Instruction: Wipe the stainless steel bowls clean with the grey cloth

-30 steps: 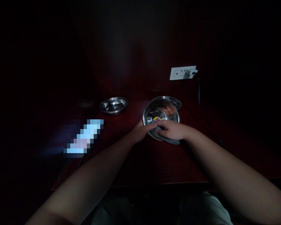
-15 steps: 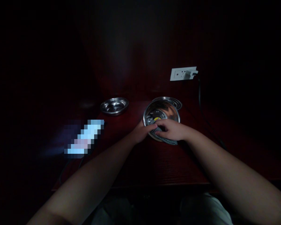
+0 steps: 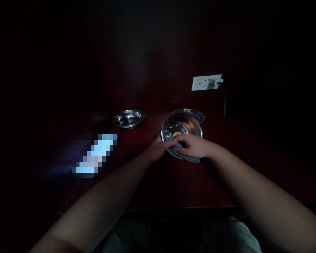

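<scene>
Left hand (image 3: 158, 148) grips bowl (image 3: 191, 124) at near-left rim (likely light, stiff, slick; rim best hold); right hand (image 3: 194, 145) grasps cloth (image 3: 190, 158).

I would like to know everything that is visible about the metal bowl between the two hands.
The metal bowl is round, shiny and silvery, perhaps steel, with a smooth rim and dark and orange-brown reflections inside. It is tilted, its mouth towards the camera. A yellow mark, partly hidden, shows at its bottom. The left hand holds its near-left side; the right hand holds a grey cloth over its near rim. Whether it touches the table cannot be told.
</scene>
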{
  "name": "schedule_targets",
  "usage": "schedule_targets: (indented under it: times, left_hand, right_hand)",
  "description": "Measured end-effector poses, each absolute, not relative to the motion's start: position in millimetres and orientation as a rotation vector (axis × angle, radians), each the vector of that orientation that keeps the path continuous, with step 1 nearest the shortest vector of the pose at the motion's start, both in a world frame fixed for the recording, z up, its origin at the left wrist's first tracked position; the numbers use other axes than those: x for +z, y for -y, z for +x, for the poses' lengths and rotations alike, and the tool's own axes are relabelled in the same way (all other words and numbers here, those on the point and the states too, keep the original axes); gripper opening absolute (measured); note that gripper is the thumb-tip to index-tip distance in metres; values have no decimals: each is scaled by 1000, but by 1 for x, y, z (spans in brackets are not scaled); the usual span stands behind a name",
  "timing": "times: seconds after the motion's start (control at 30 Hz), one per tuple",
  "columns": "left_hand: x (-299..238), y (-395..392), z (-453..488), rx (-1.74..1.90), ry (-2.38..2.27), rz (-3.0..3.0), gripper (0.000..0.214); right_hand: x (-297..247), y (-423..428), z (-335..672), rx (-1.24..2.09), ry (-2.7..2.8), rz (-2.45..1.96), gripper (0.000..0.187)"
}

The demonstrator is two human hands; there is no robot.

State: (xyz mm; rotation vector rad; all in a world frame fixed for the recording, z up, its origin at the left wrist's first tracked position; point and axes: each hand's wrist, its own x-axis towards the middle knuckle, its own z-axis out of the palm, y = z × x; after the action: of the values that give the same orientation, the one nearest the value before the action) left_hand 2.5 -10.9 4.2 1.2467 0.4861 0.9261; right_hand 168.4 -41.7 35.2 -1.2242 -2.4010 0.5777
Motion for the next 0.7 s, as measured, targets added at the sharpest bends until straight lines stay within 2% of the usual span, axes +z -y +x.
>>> schedule_targets:
  times: [0.7]
  left_hand:
    - [4,11,2,888,-493,1267,31]
  right_hand:
    - [32,39,170,565,2390,-1255,17]
